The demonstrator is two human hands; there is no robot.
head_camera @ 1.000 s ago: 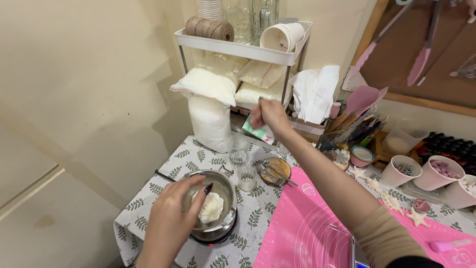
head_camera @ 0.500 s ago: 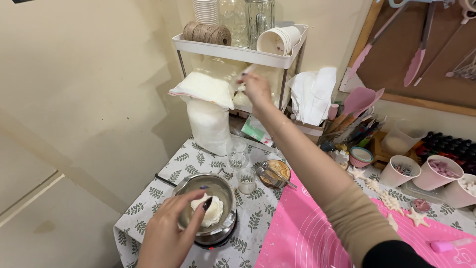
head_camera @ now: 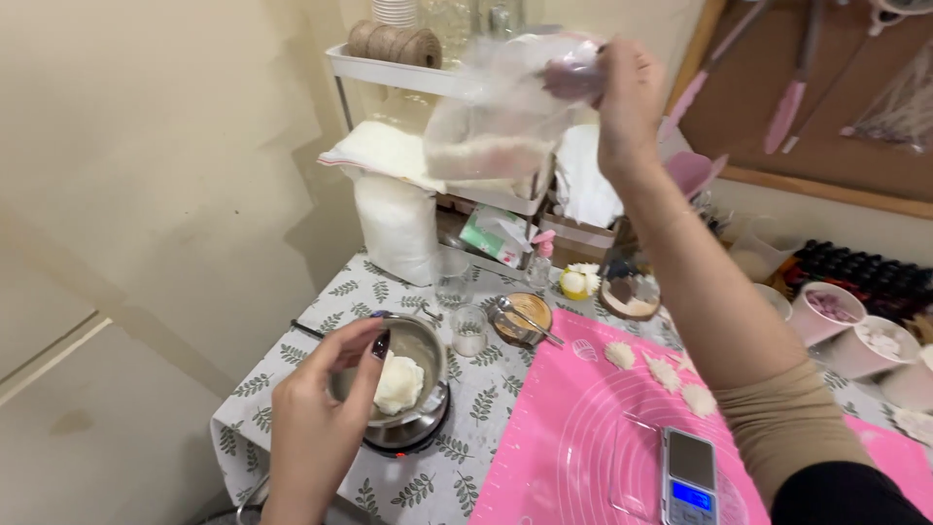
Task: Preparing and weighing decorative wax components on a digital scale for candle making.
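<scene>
Raised since the earlier frame: right hand (head_camera: 630,92), off the shelf (head_camera: 389,70), now pinching a clear bag (head_camera: 501,117) of white grains high above the table. Left to right — left hand (head_camera: 326,413) curled on the pot (head_camera: 408,374) rim; white lump (head_camera: 400,382) inside, unmelted; jar (head_camera: 469,331); pink mat (head_camera: 583,437); scale (head_camera: 690,476). Bag fetched — judged not yet emptied.

The right hand (head_camera: 630,92) lifts a clear bag (head_camera: 501,112), contents blurred, perhaps white flakes; the left hand (head_camera: 321,418) holds a metal bowl (head_camera: 420,342).
</scene>
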